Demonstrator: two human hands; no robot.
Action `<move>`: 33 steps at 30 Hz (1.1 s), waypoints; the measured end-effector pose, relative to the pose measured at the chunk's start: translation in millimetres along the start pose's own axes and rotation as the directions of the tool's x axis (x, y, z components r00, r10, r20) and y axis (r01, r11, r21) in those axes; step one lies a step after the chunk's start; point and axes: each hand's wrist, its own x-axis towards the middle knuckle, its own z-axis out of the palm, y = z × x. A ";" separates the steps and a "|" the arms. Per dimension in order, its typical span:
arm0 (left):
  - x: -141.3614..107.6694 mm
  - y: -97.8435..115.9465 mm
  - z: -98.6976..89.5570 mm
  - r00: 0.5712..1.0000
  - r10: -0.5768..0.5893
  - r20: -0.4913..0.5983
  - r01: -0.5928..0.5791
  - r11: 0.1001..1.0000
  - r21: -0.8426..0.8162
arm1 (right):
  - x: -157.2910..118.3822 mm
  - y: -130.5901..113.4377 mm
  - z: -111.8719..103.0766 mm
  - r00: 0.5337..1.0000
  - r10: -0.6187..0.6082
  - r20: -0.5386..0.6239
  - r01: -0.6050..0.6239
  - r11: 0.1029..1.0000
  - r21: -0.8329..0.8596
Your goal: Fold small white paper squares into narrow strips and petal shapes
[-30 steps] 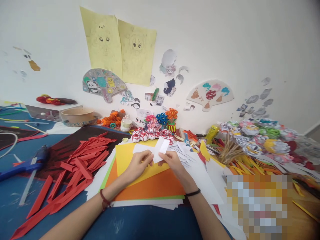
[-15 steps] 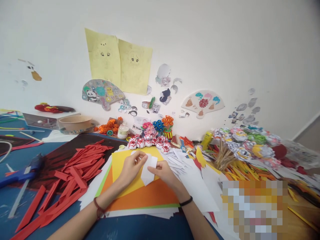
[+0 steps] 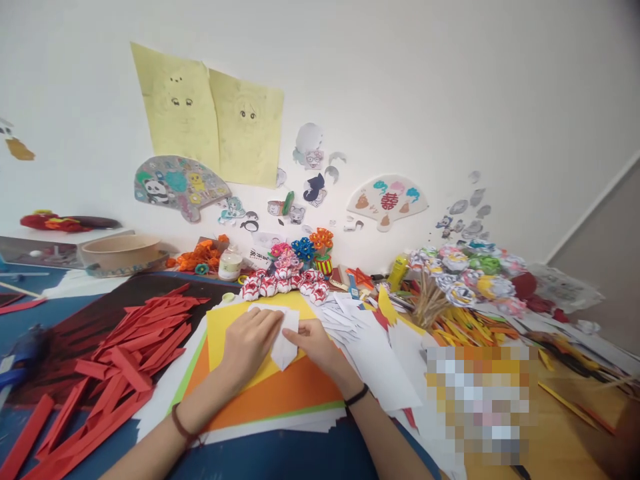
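lying over a bright yellow sheet of paper [image 3: 217, 323], a small folded white paper piece with a pointed end [image 3: 283, 353] is between the left hand [image 3: 253, 340] and the right hand [image 3: 313, 340]; whether it touches this sheet, i cannot tell. its long axis goes away from the person, with the point directed toward the person and leaning a little to the left. the right hand is on its right side: the thumb is laid on the upper face near the right border, and the other fingers go behind, so the paper is grasped there. the left hand is at the upper left border, with fingers curled together and their tips touching the paper; its thumb is hidden, so i cannot tell if it pinches or only presses. both hands touch the piece, so neither is nearer, and its pointed end is free. under the yellow sheet is an orange paper sheet [image 3: 260, 400], and to the left are many long folded red paper strips [image 3: 127, 367]
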 end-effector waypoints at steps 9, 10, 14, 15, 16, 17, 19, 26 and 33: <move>11.9 1.2 -3.7 0.957 -0.285 0.053 0.272 0.821 -0.501 | 0.8 0.6 -5.0 0.999 -0.049 -0.023 0.048 0.997 -0.054; 13.9 2.2 -4.3 0.919 -0.373 0.129 0.372 0.708 -0.600 | 0.3 0.4 -4.8 0.998 -0.057 -0.016 0.055 0.996 -0.069; 15.3 -0.3 -2.1 0.799 -0.497 0.340 0.519 0.281 -0.807 | -0.9 0.2 -3.0 0.997 -0.077 0.011 0.078 0.994 -0.080; 14.5 -1.7 -0.9 0.786 -0.496 0.369 0.520 0.206 -0.829 | -0.9 0.2 -2.6 0.997 -0.075 0.013 0.075 0.995 -0.069; 13.5 -3.0 0.4 0.778 -0.491 0.391 0.519 0.152 -0.841 | -1.0 0.1 -2.3 0.997 -0.071 0.013 0.072 0.996 -0.055; 12.6 -3.9 1.5 0.775 -0.485 0.405 0.519 0.124 -0.846 | -0.9 0.0 -2.2 0.997 -0.069 0.014 0.070 0.997 -0.042; 11.2 -4.4 2.7 0.780 -0.464 0.420 0.531 0.137 -0.836 | -0.8 -0.1 -2.6 0.997 -0.073 0.016 0.073 0.996 -0.041; 11.5 1.1 -2.0 0.807 -0.373 0.458 0.571 0.297 -0.765 | -0.7 1.1 -4.9 0.995 -0.097 0.006 0.097 0.989 -0.114; 16.7 -1.0 -8.5 0.867 -0.289 0.407 0.499 0.498 -0.709 | -3.1 0.9 -4.3 0.997 -0.071 0.018 0.073 0.993 -0.098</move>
